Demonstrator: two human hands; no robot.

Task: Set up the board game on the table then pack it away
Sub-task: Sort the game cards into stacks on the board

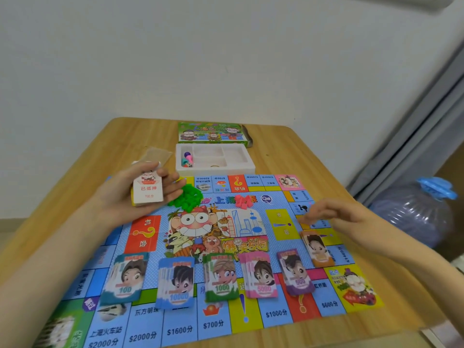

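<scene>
The left hand (118, 197) is gripping the card deck (148, 190) above the board (276, 315), far-left, while the right hand (334, 214) is hovering loose-fingered, apparently empty, near its right edge, probably calling for squaring the deck onto the red question-mark space (143, 233).

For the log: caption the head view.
Left hand holds card deck over game board; right hand hovers by the money stacks.

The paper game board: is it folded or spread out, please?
Spread out: the colourful paper game board lies flat on the wooden table.
</scene>
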